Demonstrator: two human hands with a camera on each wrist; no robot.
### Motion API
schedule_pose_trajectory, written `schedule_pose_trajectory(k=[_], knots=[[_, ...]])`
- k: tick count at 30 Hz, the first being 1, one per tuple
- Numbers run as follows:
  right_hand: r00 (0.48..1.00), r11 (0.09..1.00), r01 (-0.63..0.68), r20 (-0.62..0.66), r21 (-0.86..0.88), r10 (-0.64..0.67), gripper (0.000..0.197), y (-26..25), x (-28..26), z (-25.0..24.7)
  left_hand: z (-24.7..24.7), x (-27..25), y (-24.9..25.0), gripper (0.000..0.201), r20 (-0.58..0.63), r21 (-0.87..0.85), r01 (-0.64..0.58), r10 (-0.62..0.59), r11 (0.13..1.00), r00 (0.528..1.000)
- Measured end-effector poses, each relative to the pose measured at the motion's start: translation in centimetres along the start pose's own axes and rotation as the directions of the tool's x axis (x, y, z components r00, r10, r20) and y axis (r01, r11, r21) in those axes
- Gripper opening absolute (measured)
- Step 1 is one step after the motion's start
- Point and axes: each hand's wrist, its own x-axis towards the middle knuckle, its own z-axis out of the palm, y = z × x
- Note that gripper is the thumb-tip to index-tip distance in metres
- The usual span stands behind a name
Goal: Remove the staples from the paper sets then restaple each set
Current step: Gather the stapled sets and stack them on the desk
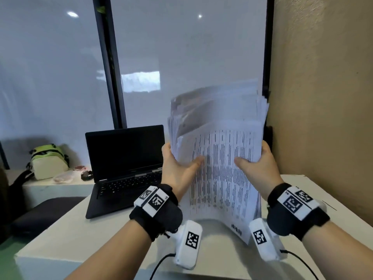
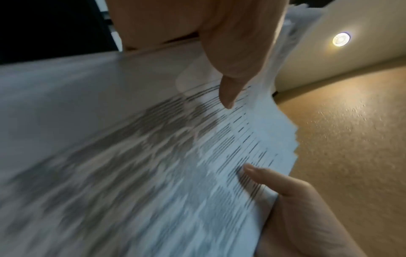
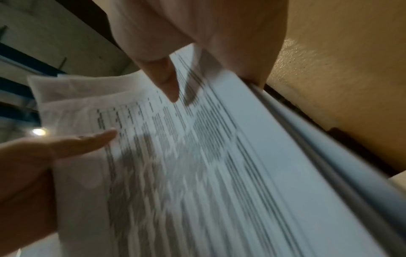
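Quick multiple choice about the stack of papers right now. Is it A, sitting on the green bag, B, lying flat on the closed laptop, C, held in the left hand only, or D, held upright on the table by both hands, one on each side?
D: the left hand and right hand each grip a side of the stack of papers, which stands on its lower edge on the table, beside the open laptop.

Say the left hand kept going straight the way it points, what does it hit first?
The left hand already grips the paper stack, pointing up and away. Past the stack, likely the frosted window behind the table; depth unclear. The laptop sits off that line.
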Motion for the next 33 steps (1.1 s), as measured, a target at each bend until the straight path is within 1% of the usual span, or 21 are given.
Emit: schedule_pose_trajectory(k=[2, 5, 8, 10, 12, 14, 15, 17, 18, 20, 21, 22, 24, 25, 26, 27, 28, 30, 31, 32, 33], knots=[[0.999, 0.999, -0.035, 0.000, 0.023, 0.035, 0.051, 0.3, -0.1, -0.6, -0.2, 0.1, 0.3, 0.084, 0.020, 0.037, -0.082, 0.081, 0.996, 0.997], [0.998, 0.997, -0.062, 0.007, 0.041, 0.061, 0.050, 0.7, 0.0, -1.1, -0.3, 0.5, 0.5, 0.097, 0.047, 0.075, -0.184, 0.180, 0.980, 0.982], [0.998, 0.999, -0.054, 0.031, -0.002, 0.054, 0.044, 0.7, 0.3, -1.2, -0.3, 0.9, 0.4, 0.115, -0.015, 0.135, -0.197, 0.201, 0.971, 0.979], [0.996, 0.998, -0.067, 0.050, -0.010, 0.068, 0.039, 0.7, 0.4, -1.3, -0.3, 1.4, 0.3, 0.119, -0.083, 0.182, -0.203, 0.221, 0.962, 0.972], [0.993, 0.995, -0.099, 0.069, -0.014, 0.099, 0.037, 0.8, 0.7, -1.6, -0.5, 1.7, 0.4, 0.114, -0.115, 0.181, -0.247, 0.270, 0.952, 0.956], [0.989, 0.992, -0.125, 0.077, -0.027, 0.127, 0.037, 0.9, 1.2, -2.1, -0.6, 1.4, 0.6, 0.100, -0.110, 0.222, -0.338, 0.368, 0.915, 0.923], [0.987, 0.990, -0.139, 0.081, -0.024, 0.140, 0.041, 1.0, 1.4, -2.2, -0.7, 1.1, 0.7, 0.092, -0.098, 0.301, -0.381, 0.426, 0.874, 0.899], [0.982, 0.985, -0.173, 0.072, -0.017, 0.174, 0.051, 1.1, 1.9, -2.5, -0.6, 0.5, 1.0, 0.085, -0.039, 0.479, -0.454, 0.535, 0.751, 0.844], [0.980, 0.982, -0.186, 0.062, -0.016, 0.187, 0.055, 1.2, 2.1, -2.6, -0.4, 0.2, 1.2, 0.085, -0.005, 0.527, -0.483, 0.571, 0.700, 0.821], [0.978, 0.980, -0.200, 0.054, -0.003, 0.199, 0.056, 1.3, 2.6, -2.6, -0.3, 0.2, 1.2, 0.089, 0.042, 0.551, -0.521, 0.601, 0.652, 0.798], [0.978, 0.979, -0.202, 0.057, 0.005, 0.201, 0.055, 1.3, 2.8, -2.5, -0.3, 0.3, 1.1, 0.090, 0.053, 0.552, -0.521, 0.597, 0.650, 0.801], [0.976, 0.978, -0.210, 0.062, 0.013, 0.209, 0.054, 1.3, 2.9, -2.5, -0.3, 0.5, 1.0, 0.091, 0.057, 0.548, -0.510, 0.579, 0.663, 0.814], [0.973, 0.975, -0.222, 0.071, 0.028, 0.220, 0.050, 1.3, 3.1, -2.5, -0.3, 0.8, 0.9, 0.089, 0.025, 0.521, -0.435, 0.496, 0.735, 0.868], [0.973, 0.975, -0.221, 0.076, 0.031, 0.218, 0.050, 1.4, 3.2, -2.6, -0.3, 1.1, 1.0, 0.085, -0.015, 0.496, -0.376, 0.441, 0.783, 0.898], [0.973, 0.975, -0.220, 0.078, 0.031, 0.217, 0.053, 1.5, 3.2, -2.7, -0.4, 1.5, 1.0, 0.078, -0.054, 0.475, -0.327, 0.398, 0.817, 0.916], [0.974, 0.976, -0.217, 0.080, 0.037, 0.213, 0.056, 1.5, 3.2, -2.8, -0.6, 1.9, 1.0, 0.070, -0.076, 0.475, -0.317, 0.397, 0.821, 0.915], [0.974, 0.975, -0.216, 0.079, 0.045, 0.212, 0.059, 1.5, 3.1, -2.8, -0.7, 2.3, 0.9, 0.061, -0.070, 0.501, -0.354, 0.445, 0.790, 0.893], [0.973, 0.974, -0.221, 0.079, 0.055, 0.217, 0.057, 1.3, 3.0, -3.0, -0.8, 2.7, 0.5, 0.044, -0.002, 0.565, -0.447, 0.543, 0.694, 0.840], [0.972, 0.973, -0.224, 0.082, 0.059, 0.219, 0.054, 1.4, 3.0, -3.2, -0.7, 2.8, 0.3, 0.042, 0.020, 0.577, -0.462, 0.553, 0.674, 0.833], [0.973, 0.973, -0.222, 0.087, 0.064, 0.216, 0.051, 1.4, 3.0, -3.2, -0.7, 2.8, 0.2, 0.045, 0.022, 0.568, -0.452, 0.536, 0.688, 0.844], [0.973, 0.973, -0.219, 0.086, 0.071, 0.213, 0.049, 1.5, 3.0, -3.2, -0.6, 2.7, 0.3, 0.051, 0.005, 0.541, -0.418, 0.494, 0.730, 0.870]])
